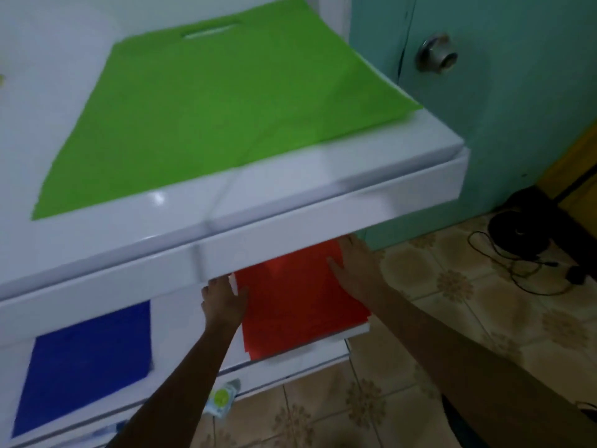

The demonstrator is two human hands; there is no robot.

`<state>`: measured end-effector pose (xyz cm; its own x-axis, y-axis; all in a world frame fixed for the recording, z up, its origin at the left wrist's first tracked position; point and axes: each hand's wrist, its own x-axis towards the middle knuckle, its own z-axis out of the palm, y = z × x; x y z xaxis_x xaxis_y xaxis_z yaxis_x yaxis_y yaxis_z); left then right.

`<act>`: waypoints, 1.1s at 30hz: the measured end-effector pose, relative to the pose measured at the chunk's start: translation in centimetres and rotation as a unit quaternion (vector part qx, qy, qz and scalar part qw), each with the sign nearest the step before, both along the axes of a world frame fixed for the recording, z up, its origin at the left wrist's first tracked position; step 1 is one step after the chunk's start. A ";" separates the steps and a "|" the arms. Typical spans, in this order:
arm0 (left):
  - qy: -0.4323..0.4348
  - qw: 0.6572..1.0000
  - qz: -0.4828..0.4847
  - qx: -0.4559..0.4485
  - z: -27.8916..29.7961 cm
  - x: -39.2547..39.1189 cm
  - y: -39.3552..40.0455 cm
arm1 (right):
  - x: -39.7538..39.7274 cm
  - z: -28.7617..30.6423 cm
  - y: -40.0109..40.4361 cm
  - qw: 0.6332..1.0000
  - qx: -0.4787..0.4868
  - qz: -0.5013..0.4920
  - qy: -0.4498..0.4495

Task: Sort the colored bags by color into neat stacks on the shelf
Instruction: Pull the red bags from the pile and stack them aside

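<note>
Red flat fabric bags [300,302] stacked on lower white shelf [352,333], right side. We lay left hand [224,300] and right hand [350,270] flat, fingers straight, on stack's left and right edges, likely squaring it. Blue flat bag [87,367] left, own pile; green flat bag with cut-out handle [210,114] on top, far.

My left hand [224,299] and right hand [350,270] both reach in under the overhanging front edge of the white top shelf [323,227], which roofs the lower shelf [323,349] closely, so I enter only from the front. The red bags [297,302] fill the space between my hands. The blue bags [87,363] lie further left, with bare shelf between the stacks. To the right, a teal door [500,108] stands close beside the shelf end; open tiled floor [452,334] lies below
</note>
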<state>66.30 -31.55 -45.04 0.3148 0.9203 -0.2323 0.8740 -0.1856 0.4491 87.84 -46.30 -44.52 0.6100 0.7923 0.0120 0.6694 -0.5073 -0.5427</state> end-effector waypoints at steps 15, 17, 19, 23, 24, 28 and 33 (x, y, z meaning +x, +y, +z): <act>-0.178 0.961 0.090 0.191 23.0 -39.4 -6.0 | -39.5 25.7 1.4 0.904 0.144 0.402 0.007; -0.177 0.952 0.100 0.230 25.7 -45.6 -5.9 | -45.8 29.1 3.1 0.890 0.165 0.425 0.011; -0.171 0.946 0.106 0.253 27.8 -51.3 -5.6 | -51.3 31.9 5.3 0.879 0.177 0.443 0.026; -0.174 0.936 0.133 0.277 31.5 -60.0 -3.8 | -57.6 36.0 11.3 0.886 0.187 0.424 0.036; -0.177 0.934 0.137 0.279 32.5 -61.5 -2.9 | -58.3 36.8 13.1 0.894 0.184 0.408 0.035; -0.202 0.925 0.123 0.298 36.1 -65.8 1.5 | -58.4 38.8 20.6 0.927 0.187 0.324 0.014; -0.224 0.907 0.110 0.340 40.1 -67.8 11.1 | -57.1 39.6 30.0 0.952 0.168 0.256 0.010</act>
<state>-1.48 -20.42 -4.90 0.0296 0.8546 0.5185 0.6811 -0.3969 0.6153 30.76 -16.34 -4.93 0.1469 0.9394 0.3097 0.7701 0.0879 -0.6319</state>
